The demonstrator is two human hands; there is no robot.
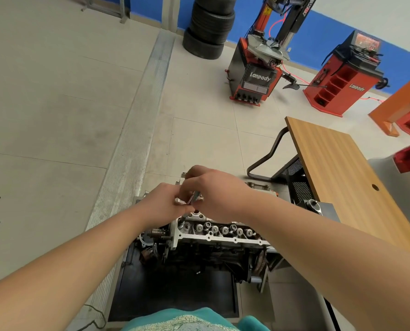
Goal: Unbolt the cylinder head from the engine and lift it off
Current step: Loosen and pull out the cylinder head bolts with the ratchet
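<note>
Below our chest the engine sits on its black stand, cylinder head still on top. Above its far end, our left hand and right hand together pinch a small metal tool. Right of the engine stands the desk.

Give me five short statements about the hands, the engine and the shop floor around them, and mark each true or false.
1. Both hands, left hand and right hand, meet over the cylinder head. True.
2. They hold a small metal part between them. True.
3. The cylinder head lies on the wooden table. False: it sits on the engine.
4. The tyres are scattered singly. False: stacked.
5. The red machines stand across the floor. True.
</note>
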